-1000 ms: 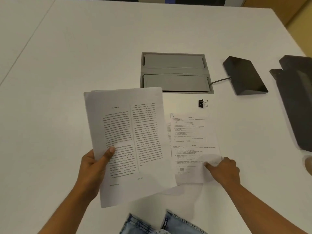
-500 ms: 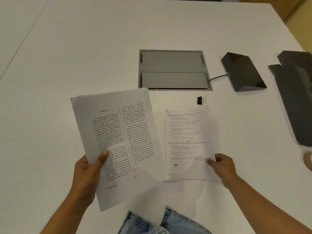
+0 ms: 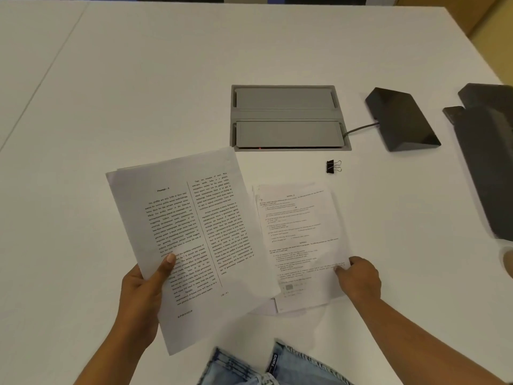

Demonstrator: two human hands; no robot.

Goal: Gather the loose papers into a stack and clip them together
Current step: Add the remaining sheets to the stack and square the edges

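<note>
A person's left hand (image 3: 144, 293) grips a small sheaf of printed pages (image 3: 191, 240) by its near-left edge, thumb pressed flat on the top sheet, which carries two columns of text; the sheaf is tilted, its far corner leaning to the right, and is lifted above the white tabletop (image 3: 138, 93). The right hand (image 3: 358, 279) pinches the right edge of a second set of papers (image 3: 299, 243), fingers closed on the top sheet, whose right side curls up off the surface while the rest lies low beside the held sheaf. The near-right corner of the sheaf overlaps the left margin of these papers, and the edges of more sheets peek out underneath them.

Just beyond the far-right corner of the second set, apart from it, a black binder clip (image 3: 333, 166) lies on the tabletop with its wire handles pointing right. Farther off, a grey hatch (image 3: 288, 118) with two flaps is set into the surface, and a cable (image 3: 361, 129) runs from its right side to a dark wedge-shaped device (image 3: 402, 120). Another dark object (image 3: 488, 162) sits at the right edge of the frame. Blue denim (image 3: 266, 365) shows at the near edge, between the forearms.
</note>
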